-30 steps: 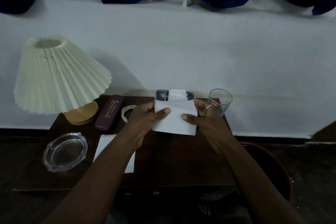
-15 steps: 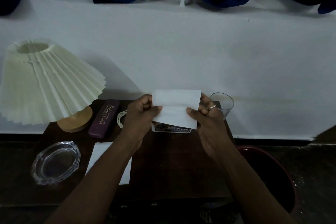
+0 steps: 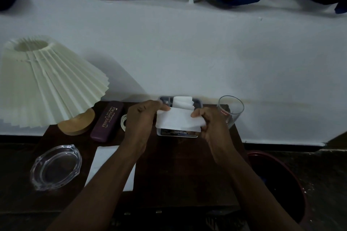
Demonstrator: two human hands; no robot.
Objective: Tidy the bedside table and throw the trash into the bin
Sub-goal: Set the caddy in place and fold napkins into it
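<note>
Near right, on the floor: bin [image 3: 277, 184], too dark to see what's in it. On the bedside table [image 3: 178, 170], near left: glass ashtray [image 3: 56, 167], flat white paper [image 3: 110, 167] part-hidden under the left forearm. Mid-table: left hand [image 3: 140, 122] and right hand [image 3: 212, 124] both pinch a white tissue [image 3: 178, 119], held just above the tissue box [image 3: 178, 116]. Far row: lamp [image 3: 47, 84], glasses case [image 3: 107, 121], coiled cable [image 3: 124, 121], drinking glass [image 3: 231, 110]. Judgement: partway; tissue either gets folded or binned, paper not dealt with yet.
</note>
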